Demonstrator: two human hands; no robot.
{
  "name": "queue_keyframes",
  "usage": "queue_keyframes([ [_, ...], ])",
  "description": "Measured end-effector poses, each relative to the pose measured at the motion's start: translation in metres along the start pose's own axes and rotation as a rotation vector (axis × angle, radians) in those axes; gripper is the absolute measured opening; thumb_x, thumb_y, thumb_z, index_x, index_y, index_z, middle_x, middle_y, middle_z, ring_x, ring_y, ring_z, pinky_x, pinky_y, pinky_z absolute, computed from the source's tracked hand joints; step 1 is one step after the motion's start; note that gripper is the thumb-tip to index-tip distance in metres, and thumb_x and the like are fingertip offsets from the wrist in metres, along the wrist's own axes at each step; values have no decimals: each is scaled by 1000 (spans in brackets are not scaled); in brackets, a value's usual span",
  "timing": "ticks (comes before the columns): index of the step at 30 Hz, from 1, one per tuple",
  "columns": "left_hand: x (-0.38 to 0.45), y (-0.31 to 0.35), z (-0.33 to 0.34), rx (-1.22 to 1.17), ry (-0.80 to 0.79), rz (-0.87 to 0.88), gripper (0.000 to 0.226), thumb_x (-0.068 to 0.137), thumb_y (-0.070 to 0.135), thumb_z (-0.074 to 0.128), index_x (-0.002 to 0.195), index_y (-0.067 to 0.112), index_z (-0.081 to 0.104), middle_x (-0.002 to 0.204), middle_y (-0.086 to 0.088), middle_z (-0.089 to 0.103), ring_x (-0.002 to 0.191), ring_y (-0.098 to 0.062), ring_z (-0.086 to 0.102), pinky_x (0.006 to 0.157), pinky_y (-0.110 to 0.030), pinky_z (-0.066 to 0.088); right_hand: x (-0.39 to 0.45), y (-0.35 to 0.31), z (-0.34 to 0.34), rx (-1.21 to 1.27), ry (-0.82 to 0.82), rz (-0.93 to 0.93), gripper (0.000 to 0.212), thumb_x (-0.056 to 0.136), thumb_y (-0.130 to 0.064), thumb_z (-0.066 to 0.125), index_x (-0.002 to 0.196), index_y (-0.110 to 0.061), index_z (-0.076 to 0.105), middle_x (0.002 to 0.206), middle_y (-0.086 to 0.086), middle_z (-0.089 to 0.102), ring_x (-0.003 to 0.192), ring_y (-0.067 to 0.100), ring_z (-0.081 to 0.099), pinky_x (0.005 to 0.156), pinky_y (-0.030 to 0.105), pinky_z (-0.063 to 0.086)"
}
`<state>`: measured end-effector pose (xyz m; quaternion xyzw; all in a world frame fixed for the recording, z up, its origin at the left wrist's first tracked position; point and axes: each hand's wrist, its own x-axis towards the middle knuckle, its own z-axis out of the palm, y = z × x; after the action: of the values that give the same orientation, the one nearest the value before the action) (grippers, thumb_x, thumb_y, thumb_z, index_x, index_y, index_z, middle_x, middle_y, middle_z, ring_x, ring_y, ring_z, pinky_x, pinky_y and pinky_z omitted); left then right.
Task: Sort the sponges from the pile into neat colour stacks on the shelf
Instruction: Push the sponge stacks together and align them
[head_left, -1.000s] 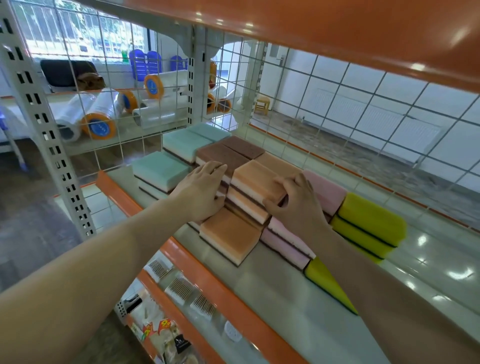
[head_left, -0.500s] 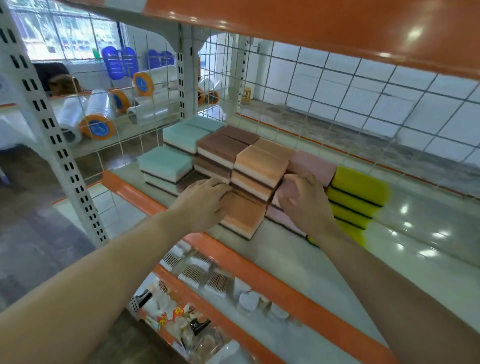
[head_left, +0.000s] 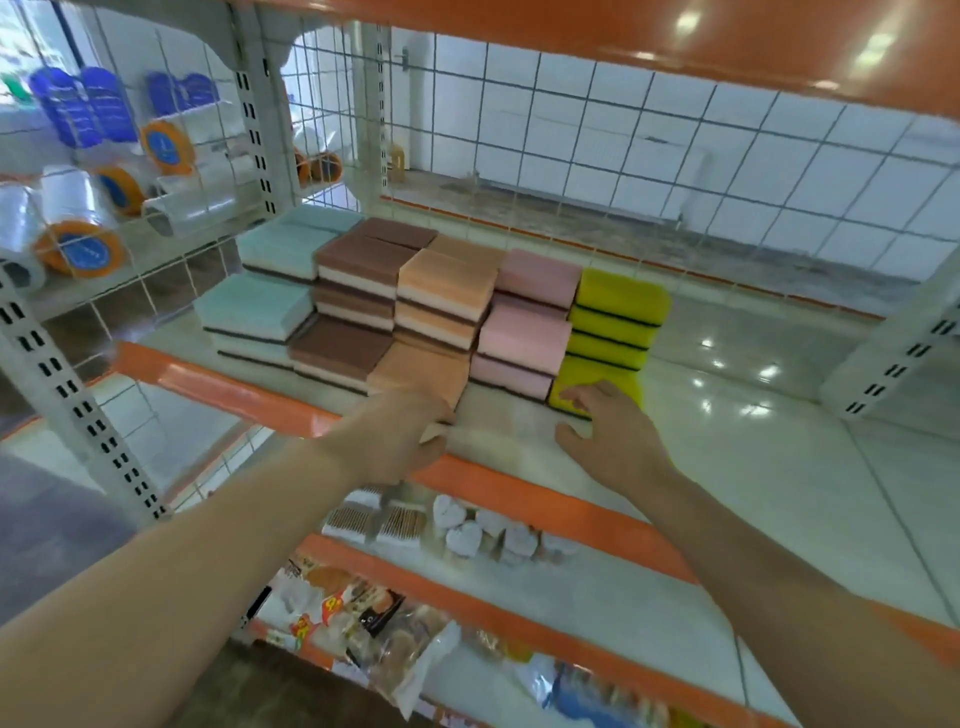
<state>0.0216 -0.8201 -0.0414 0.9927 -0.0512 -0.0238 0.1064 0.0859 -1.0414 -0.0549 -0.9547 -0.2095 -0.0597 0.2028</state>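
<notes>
On the shelf (head_left: 779, 467), five colour rows stood side by side: teal stacks (head_left: 254, 306) at left, then brown stacks (head_left: 358, 291), orange stacks (head_left: 441, 296), pink stacks (head_left: 530, 317), yellow stack (head_left: 613, 322) at right. Each row ran front to back, long sides of the sponges facing the shelf's orange front edge.

Since the earlier frames both hands had drawn back toward that edge. A second ago they lay on top of the orange and pink stacks; now they were low at the front. Left hand (head_left: 395, 441) gripped the near end of the lone front orange sponge (head_left: 421, 369), which lay flat, long axis running away from the person. Right hand (head_left: 613, 441) hung with fingers spread and relaxed, holding nothing, fingertips (head_left: 576, 397) at the lowest yellow sponge's front corner; contact could not be told.

Below, a lower shelf (head_left: 597, 597) carried packets (head_left: 363, 618).
</notes>
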Motion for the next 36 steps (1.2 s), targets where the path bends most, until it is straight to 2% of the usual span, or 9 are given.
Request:
queue_keyframes([
  [6, 8, 35, 16, -11, -37, 136, 36, 95, 28, 48, 131, 24, 50, 131, 4, 50, 118, -14, 48, 94, -24, 37, -42, 35, -18, -55, -74, 125, 45, 89, -31, 54, 132, -21, 47, 130, 1, 45, 121, 18, 43, 96, 32, 41],
  [13, 23, 94, 23, 29, -95, 322, 37, 96, 33, 44, 132, 24, 47, 131, 7, 50, 116, -12, 48, 93, -26, 40, -86, 85, -49, -59, -77, 257, 46, 88, -32, 56, 132, -20, 47, 127, 1, 49, 121, 17, 44, 96, 32, 41],
  [19, 40, 155, 35, 65, -116, 387, 36, 95, 34, 46, 129, 23, 48, 126, 6, 52, 113, -12, 48, 89, -23, 37, -124, 133, -79, -85, -17, 333, 44, 87, -31, 56, 130, -21, 49, 123, 0, 51, 117, 16, 46, 91, 29, 42],
  [32, 72, 304, 62, 54, -120, 505, 35, 93, 35, 48, 126, 25, 51, 123, 7, 54, 115, -11, 48, 92, -27, 40, -199, 240, -146, -97, 27, 405, 45, 89, -31, 55, 132, -20, 48, 123, 0, 51, 116, 15, 47, 92, 24, 38],
  [36, 78, 349, 74, 59, -118, 537, 36, 94, 34, 45, 128, 25, 49, 125, 6, 52, 116, -12, 47, 92, -28, 39, -223, 274, -164, -116, 48, 435, 44, 89, -32, 55, 132, -20, 47, 123, 0, 51, 115, 15, 47, 88, 22, 36],
])
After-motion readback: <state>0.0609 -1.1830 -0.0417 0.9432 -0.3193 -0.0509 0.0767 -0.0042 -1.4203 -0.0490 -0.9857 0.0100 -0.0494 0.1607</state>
